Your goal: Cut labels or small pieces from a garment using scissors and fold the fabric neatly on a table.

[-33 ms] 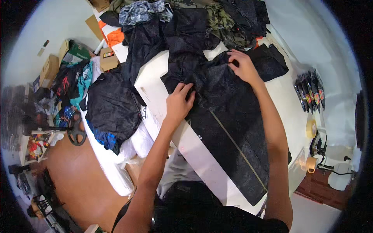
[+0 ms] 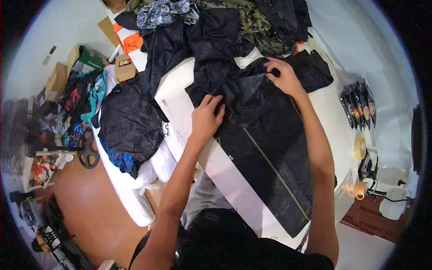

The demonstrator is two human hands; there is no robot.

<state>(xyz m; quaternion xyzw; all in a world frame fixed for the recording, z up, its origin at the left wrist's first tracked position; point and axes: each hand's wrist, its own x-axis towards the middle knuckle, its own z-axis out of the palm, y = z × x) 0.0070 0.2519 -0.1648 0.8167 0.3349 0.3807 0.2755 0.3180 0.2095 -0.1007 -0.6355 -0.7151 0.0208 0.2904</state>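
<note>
A black garment (image 2: 274, 148) with a long thin greyish stripe lies spread over the white table, its lower end towards me at the right. Its exact kind is hard to tell among the folds. At its upper left edge, my left hand (image 2: 208, 114) has thumb and fingers closed on the dark cloth. Farther off and to the right, my right hand (image 2: 284, 77) pinches the upper edge between thumb and fingers. Between the hands the fabric is bunched and creased. Black cloth parts stretch away beyond both hands, and one dark piece (image 2: 315, 72) lies right of my right hand.
Piled clothes (image 2: 265, 27), some camouflage, cover the table's far end. Another black garment (image 2: 130, 121) rests on white wrapped bundles at left. Hanging black-handled tools or packets (image 2: 360, 105) and tape rolls (image 2: 360, 148) are at right. Cardboard boxes (image 2: 57, 81) stand far left.
My right hand has shifted slightly to the right and towards me, and the cloth near it has moved a little. My left hand is nearly unmoved.
</note>
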